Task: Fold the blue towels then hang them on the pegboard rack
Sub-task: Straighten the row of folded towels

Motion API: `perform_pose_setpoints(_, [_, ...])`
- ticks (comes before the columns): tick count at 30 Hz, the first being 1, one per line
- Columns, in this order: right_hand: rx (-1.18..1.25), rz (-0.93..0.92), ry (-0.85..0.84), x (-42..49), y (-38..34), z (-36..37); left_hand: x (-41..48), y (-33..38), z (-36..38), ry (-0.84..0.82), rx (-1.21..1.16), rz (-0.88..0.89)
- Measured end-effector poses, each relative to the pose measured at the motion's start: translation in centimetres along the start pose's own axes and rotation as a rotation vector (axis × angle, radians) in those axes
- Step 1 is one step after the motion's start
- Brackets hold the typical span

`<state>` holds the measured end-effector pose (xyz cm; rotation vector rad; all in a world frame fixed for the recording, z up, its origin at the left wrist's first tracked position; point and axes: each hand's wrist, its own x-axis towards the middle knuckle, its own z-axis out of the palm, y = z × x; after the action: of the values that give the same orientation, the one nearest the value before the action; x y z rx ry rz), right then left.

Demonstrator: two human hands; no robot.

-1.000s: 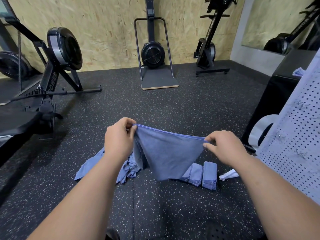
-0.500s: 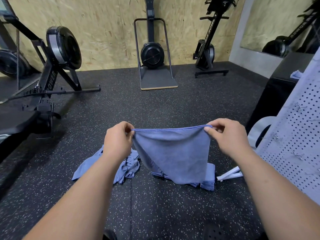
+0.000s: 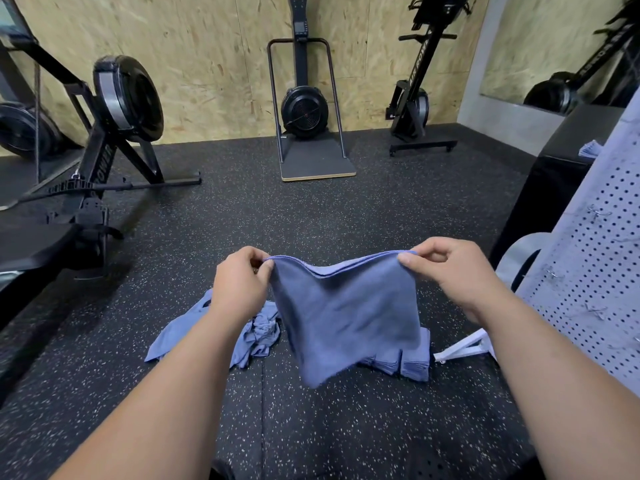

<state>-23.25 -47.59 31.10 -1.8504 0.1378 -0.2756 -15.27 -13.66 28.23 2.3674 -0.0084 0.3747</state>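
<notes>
Pinching the top corners of a soft blue cloth towel [image 3: 346, 317], the left hand [image 3: 239, 285] and right hand [image 3: 450, 271] hold it above the speckled black rubber floor [image 3: 311, 220]; matched, taut edges should give a neat fold.

Both bare forearms are extended forward from six o'clock. The left hand [image 3: 239, 285] is closed in a pinch at nine o'clock of the blue towel [image 3: 346, 313]; the right hand [image 3: 450, 271] is pinched at its three o'clock corner, knuckles raised.
</notes>
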Motion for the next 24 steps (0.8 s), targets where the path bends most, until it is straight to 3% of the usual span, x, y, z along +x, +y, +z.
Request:
perform_pose_setpoints(4, [-0.143,-0.04,0.194,0.7,1.2,-0.6,0.0,-0.2,-0.4,0.0,0.002,-0.01])
perform_pose_setpoints(7, [-0.271,-0.062,0.229,1.0,1.9,-0.9,-0.1,0.4,-0.3,0.004,-0.007,-0.03])
perform_pose_setpoints(11, [-0.072,-0.059,0.153,1.2,2.0,-0.6,0.9,-0.2,-0.2,-0.081,-0.521,-0.172])
perform_pose_setpoints(14, [0.098,-0.002,0.128,1.5,2.3,-1.0,1.2,-0.5,-0.6,-0.179,-0.793,-0.178])
perform_pose_setpoints(24, [0.208,0.036,0.221,1.8,2.3,-0.9,1.1,0.0,-0.4,0.006,-0.652,-0.161])
